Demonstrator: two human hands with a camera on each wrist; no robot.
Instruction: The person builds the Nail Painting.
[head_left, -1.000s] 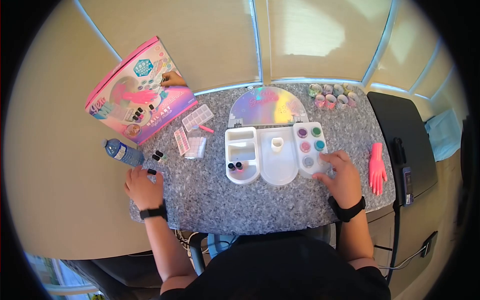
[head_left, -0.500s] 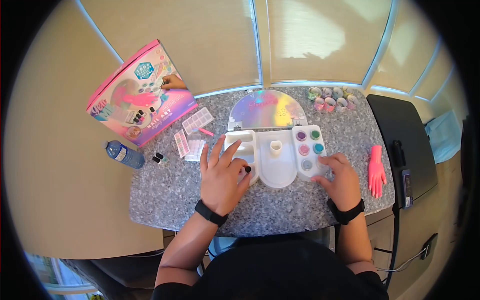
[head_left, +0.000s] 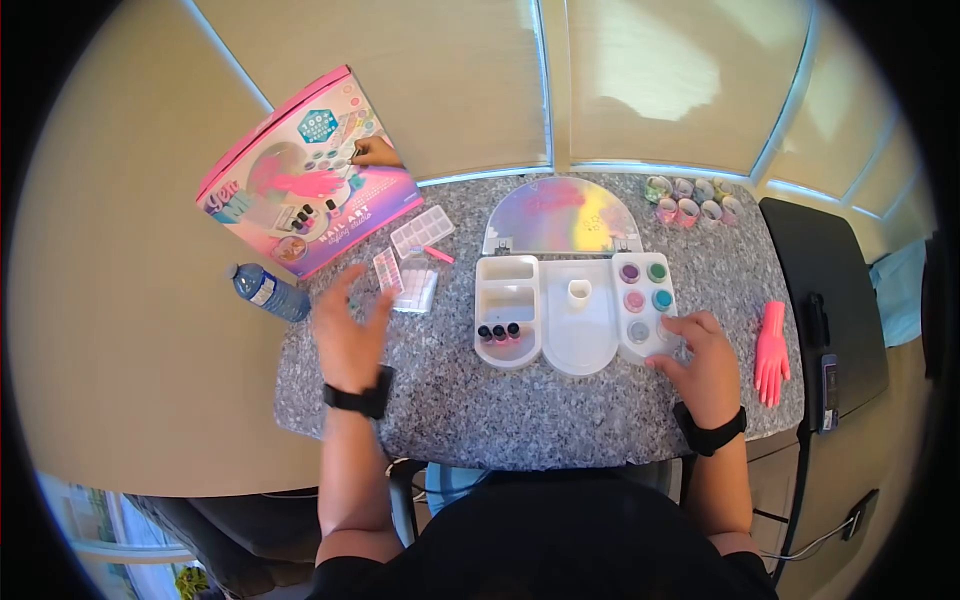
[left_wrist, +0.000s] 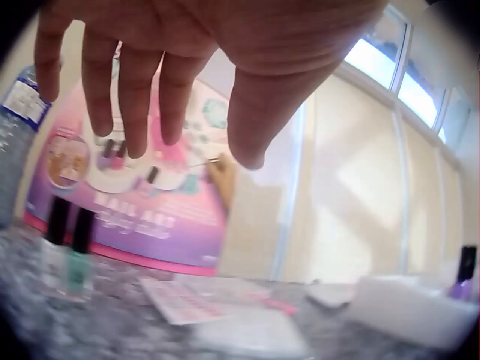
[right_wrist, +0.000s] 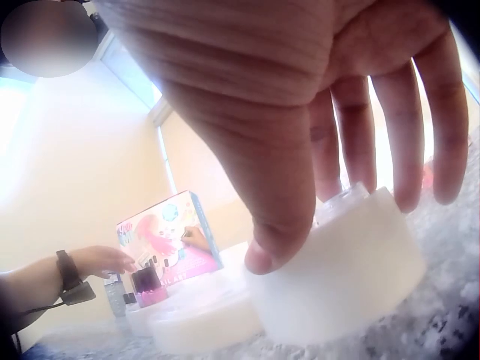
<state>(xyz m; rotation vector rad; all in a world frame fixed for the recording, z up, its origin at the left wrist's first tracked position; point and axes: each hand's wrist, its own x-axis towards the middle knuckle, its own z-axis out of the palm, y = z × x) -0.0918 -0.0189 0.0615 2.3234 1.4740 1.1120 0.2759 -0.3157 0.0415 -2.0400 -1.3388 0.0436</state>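
My left hand (head_left: pixel 350 335) hovers over the left of the table, blurred, its fingers spread and holding nothing. Beyond it in the left wrist view, two black-capped nail polish bottles (left_wrist: pixel 69 251) stand upright, one green; the head view has them hidden behind the hand. My right hand (head_left: pixel 708 372) grips the front right corner of a white tray (head_left: pixel 650 350), thumb at its edge and fingers on the far side. That section holds several glitter pots (head_left: pixel 635 300), one partly covered by the fingers. Three black-capped nail polish bottles (head_left: pixel 500 333) stand in the tray's left section.
A nail art box (head_left: pixel 310 180) stands at the back left, beside a water bottle (head_left: pixel 270 292). Near them lie a gem case (head_left: pixel 422 231), a sticker sheet (head_left: pixel 388 271) and a pink tool (head_left: pixel 438 255). Rolls (head_left: pixel 690 200) and a pink hand model (head_left: pixel 772 355) are right.
My left hand brought a black-capped bottle to the tray's left section, let go of it there and moved back left. Two bottles there became three. The right hand stayed at the tray corner.
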